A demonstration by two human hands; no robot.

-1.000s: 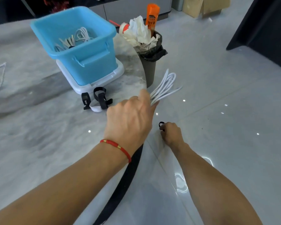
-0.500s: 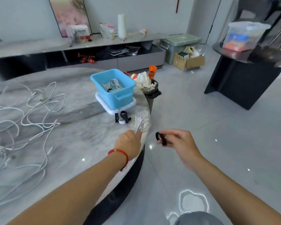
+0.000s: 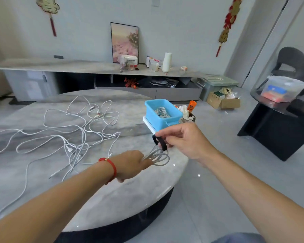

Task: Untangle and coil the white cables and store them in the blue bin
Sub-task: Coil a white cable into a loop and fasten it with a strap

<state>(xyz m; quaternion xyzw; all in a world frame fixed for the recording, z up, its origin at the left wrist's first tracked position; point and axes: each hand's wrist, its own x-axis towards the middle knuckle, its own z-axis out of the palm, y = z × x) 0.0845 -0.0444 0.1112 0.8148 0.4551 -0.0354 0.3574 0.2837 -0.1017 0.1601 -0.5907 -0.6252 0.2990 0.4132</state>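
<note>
My left hand (image 3: 130, 164) grips a coiled white cable (image 3: 159, 157) over the right part of the round marble table (image 3: 112, 199). Just above the coil, my right hand (image 3: 184, 140) pinches a black strap (image 3: 161, 142). The blue bin (image 3: 162, 114) stands on a white lid at the table's far right edge, with coiled white cables inside. A tangle of loose white cables (image 3: 68, 134) sprawls over the left and middle of the table.
A full trash bin (image 3: 188, 114) with an orange bottle stands just behind the blue bin, off the table. A black side table (image 3: 277, 130) is on the right. A long low cabinet (image 3: 95, 74) runs along the back wall.
My right hand came up from the floor with the black strap and now holds it just above the coil. My head lifted, so the whole table and the loose cables came into view.
</note>
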